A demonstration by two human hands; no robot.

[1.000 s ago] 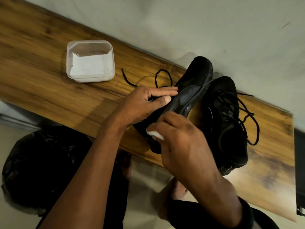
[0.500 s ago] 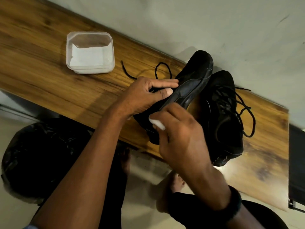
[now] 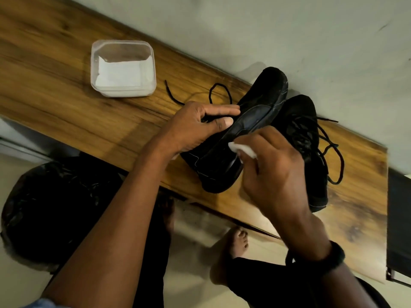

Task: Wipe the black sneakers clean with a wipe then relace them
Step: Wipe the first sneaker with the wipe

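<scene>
Wooden shelf (image 3: pixel 66 70) runs across my view, and I use the tipped sneaker (image 3: pixel 244 134) as my marker. Far left of it sits a clear tub (image 3: pixel 122 68) with white wipes inside. Just left of it a loose black lace (image 3: pixel 219 90) lies on the wood. My left hand (image 3: pixel 195 127) is closed on the sneaker, thumb and fingers pinching its top edge, holding it on its side. My right hand (image 3: pixel 275 172) has its fingers closed on a white wipe (image 3: pixel 242 148), pressed against the sole edge. Right of it, touching, stands the other sneaker (image 3: pixel 304 147), laces loose. I think I'm mid-wipe; next I should rub along the sole, then turn the shoe.
</scene>
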